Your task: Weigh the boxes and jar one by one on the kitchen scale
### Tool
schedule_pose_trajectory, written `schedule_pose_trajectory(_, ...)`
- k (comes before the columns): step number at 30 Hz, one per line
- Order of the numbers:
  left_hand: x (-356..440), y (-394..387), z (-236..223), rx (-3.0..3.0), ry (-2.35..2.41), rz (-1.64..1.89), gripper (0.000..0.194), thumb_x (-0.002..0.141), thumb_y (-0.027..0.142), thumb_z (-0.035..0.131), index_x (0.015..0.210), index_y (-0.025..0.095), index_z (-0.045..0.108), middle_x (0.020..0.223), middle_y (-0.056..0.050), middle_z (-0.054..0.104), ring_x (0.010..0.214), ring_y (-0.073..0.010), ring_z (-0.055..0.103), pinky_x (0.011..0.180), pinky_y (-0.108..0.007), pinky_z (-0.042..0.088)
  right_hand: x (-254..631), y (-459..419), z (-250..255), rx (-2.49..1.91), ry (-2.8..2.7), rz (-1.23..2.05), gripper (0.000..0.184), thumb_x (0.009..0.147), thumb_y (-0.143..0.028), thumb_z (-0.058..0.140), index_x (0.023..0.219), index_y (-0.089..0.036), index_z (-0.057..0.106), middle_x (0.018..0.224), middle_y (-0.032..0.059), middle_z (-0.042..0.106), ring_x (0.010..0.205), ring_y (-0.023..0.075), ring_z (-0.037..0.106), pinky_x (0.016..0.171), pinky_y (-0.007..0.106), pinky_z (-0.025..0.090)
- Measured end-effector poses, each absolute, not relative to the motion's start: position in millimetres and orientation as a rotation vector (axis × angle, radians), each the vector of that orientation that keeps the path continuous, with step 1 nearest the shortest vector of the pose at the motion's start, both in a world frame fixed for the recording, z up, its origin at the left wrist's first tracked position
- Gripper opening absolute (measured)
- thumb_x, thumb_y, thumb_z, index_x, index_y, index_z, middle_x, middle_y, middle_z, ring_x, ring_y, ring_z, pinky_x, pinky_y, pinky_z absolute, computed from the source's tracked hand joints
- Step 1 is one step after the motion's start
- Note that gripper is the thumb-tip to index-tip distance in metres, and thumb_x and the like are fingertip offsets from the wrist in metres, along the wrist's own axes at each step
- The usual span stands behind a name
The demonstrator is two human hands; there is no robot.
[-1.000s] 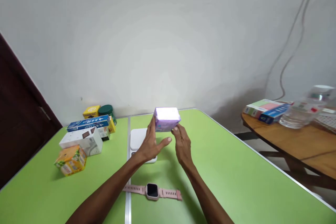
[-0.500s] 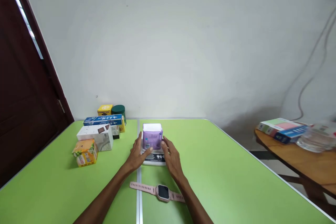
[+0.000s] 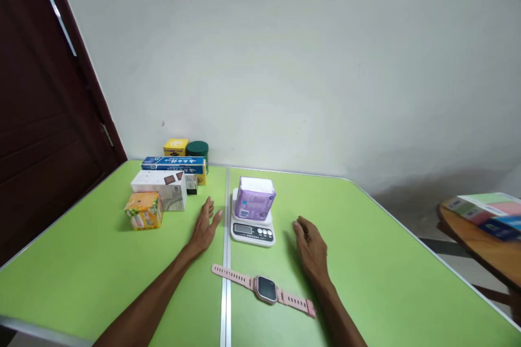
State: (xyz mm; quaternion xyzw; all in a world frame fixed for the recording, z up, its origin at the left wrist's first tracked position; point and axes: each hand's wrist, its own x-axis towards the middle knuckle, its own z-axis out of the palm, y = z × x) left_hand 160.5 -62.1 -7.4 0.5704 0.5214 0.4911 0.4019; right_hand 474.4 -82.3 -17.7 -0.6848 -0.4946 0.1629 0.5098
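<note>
A purple and white soft pack (image 3: 255, 200) stands on a small white kitchen scale (image 3: 253, 232), whose display and buttons face me. To the left of the scale my left hand (image 3: 204, 229) holds nothing, its thumb and fingers apart. My right hand (image 3: 311, 244) is off to the scale's right, fingers loosely bent and parted, with nothing seen in it. Neither hand touches the pack. A pink smartwatch (image 3: 266, 288) lies stretched out in front of the scale, its strap end close to my right wrist.
On the left of the green table (image 3: 366, 260) are an orange pack (image 3: 144, 211), a white box (image 3: 163, 190), a blue box (image 3: 174, 165), a yellow box (image 3: 176, 146) and a green jar (image 3: 198, 149). Flat boxes (image 3: 488, 211) lie on a wooden surface (image 3: 480, 244) at right.
Both hands have come away from the pack, one to each side. The pack now stands free on the scale. My view has turned and shifted slightly.
</note>
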Motion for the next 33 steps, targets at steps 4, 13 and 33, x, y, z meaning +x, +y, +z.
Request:
schedule_pose_trajectory(4,166.4,-71.9,-0.2,1.521,1.317,1.171,0.091,0.095,0.068,0.055,0.165,0.020,0.022,0.170,-0.021,0.032,0.156,-0.0332,0.036,0.129,-0.054,0.027,464.8,-93.1,-6.0,-1.642,-1.141,0.437,0.082,0.086,-0.075,0.047,0.129,-0.008,0.069,0.133,0.0233,0.070,0.121,0.0364,0.065,0.107,0.052,0.047)
schedule_pose_trajectory(13,220.3,-79.5,38.8,1.609,1.181,1.234,0.093,0.095,0.063,0.058,0.167,0.017,0.020,0.174,-0.019,0.021,0.163,-0.0358,0.015,0.133,-0.056,0.014,388.5,-84.2,55.9,-1.377,-1.254,0.643,0.078,0.093,-0.074,0.046,0.144,-0.016,0.059,0.153,0.0169,0.057,0.139,0.0339,0.052,0.116,0.048,0.039)
schedule_pose_trajectory(33,91.4,-135.1,19.9,1.424,1.607,1.543,0.071,0.102,0.056,0.049,0.160,0.019,0.032,0.168,-0.017,0.034,0.161,-0.0298,0.026,0.132,-0.050,0.022,216.7,-104.7,23.5,-1.025,-1.588,0.851,0.063,0.100,-0.057,0.053,0.154,-0.023,0.049,0.147,0.0153,0.060,0.134,0.0314,0.059,0.110,0.052,0.050)
